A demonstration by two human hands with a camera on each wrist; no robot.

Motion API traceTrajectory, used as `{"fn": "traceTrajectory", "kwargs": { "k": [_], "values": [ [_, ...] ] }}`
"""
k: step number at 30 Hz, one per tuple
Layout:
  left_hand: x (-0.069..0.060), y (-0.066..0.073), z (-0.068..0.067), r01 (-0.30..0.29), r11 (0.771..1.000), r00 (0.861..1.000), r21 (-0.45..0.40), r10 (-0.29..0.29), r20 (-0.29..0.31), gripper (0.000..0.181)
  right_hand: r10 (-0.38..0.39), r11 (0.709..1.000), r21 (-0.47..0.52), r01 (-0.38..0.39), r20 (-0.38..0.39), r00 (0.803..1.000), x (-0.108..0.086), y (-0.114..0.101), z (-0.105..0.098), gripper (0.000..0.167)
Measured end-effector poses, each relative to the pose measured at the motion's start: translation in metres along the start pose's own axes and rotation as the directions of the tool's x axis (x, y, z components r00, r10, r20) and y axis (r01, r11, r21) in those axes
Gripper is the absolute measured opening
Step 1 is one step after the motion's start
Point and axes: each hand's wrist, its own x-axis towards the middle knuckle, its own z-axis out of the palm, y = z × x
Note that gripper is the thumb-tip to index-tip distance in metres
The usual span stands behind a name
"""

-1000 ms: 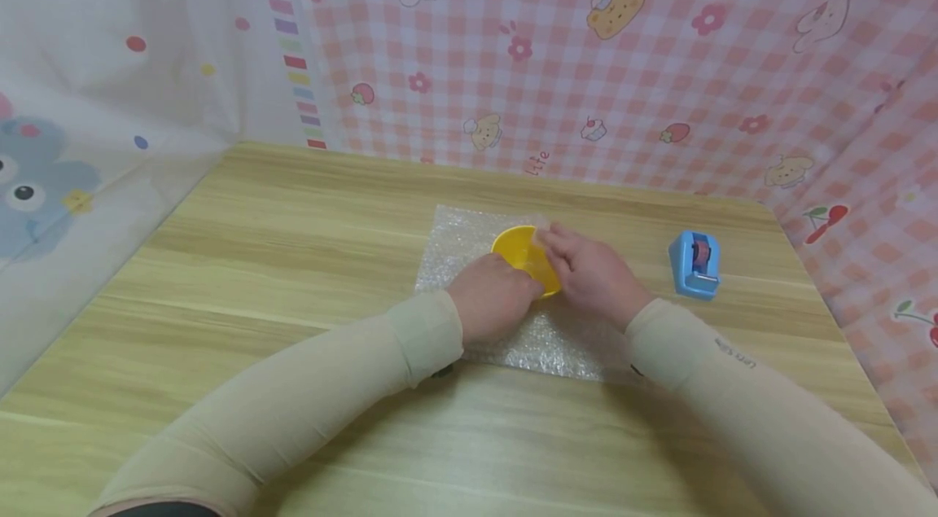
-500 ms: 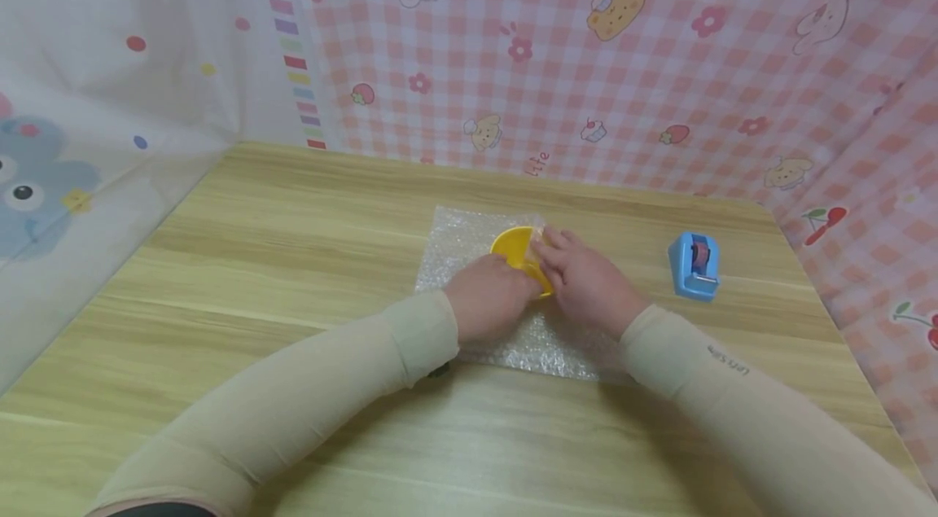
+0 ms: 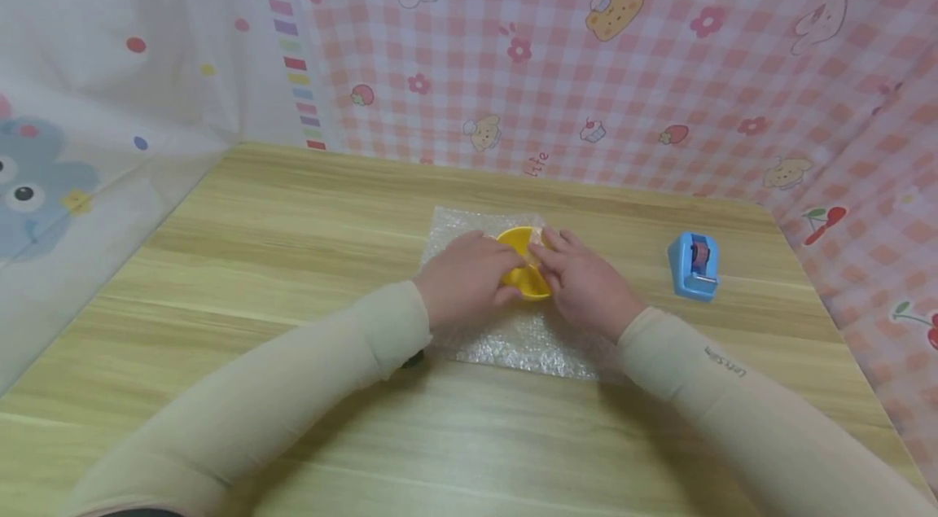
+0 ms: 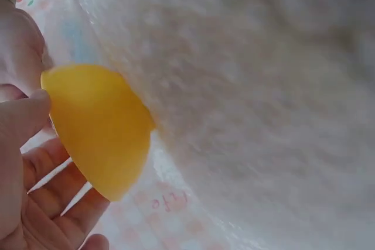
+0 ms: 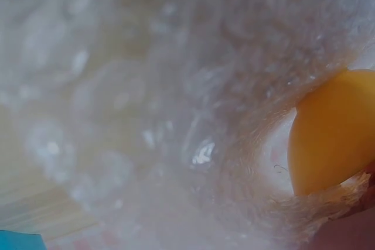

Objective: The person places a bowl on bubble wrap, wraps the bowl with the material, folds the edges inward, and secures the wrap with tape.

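A small yellow bowl [image 3: 526, 281] stands on a sheet of clear bubble wrap [image 3: 506, 346], its opening facing up. My left hand [image 3: 465, 281] holds the bowl at its left side; in the left wrist view the thumb is at the rim and the other fingers spread behind it. From the right, my right hand [image 3: 586, 281] grips a folded-up part of the bubble wrap against the bowl's far right rim. Close to the right wrist camera, the raised wrap curves beside the yellow bowl [image 5: 331, 136]. The right fingertips are partly hidden.
A blue tape dispenser [image 3: 694, 266] stands to the right of the bubble wrap on the wooden table [image 3: 278, 224]. A pink checked cloth [image 3: 469, 37] hangs along the table's back edge, and a white printed cloth hangs at left.
My left hand has drawn back leftward from inside the bowl to its left side. The right hand has pressed the folded wrap further over the rim, then stayed nearly still.
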Motion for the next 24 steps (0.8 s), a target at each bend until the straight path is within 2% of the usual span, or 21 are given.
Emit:
{"fn": "traceTrajectory", "kwargs": {
  "k": [5,10,17,24],
  "values": [
    [-0.002,-0.008,-0.001,0.052,0.999,0.998,0.013,-0.052,-0.038,0.061,0.023,1.000,-0.003,-0.023,0.023,0.999,0.001,-0.002,0.000,0.049],
    [-0.002,-0.012,-0.001,0.105,0.994,0.994,0.014,-0.105,-0.022,0.067,0.031,1.000,0.004,-0.031,0.036,0.999,0.001,-0.005,-0.001,0.049],
    [-0.003,-0.012,-0.003,0.128,0.992,0.992,-0.010,-0.128,-0.008,0.067,-0.016,1.000,-0.003,0.016,0.023,1.000,0.001,-0.006,0.001,0.047],
    [-0.002,-0.014,-0.004,0.131,0.991,0.991,0.006,-0.131,0.006,0.069,-0.036,0.999,-0.012,0.036,0.015,0.999,0.000,-0.006,0.002,0.046]
  ]
}}
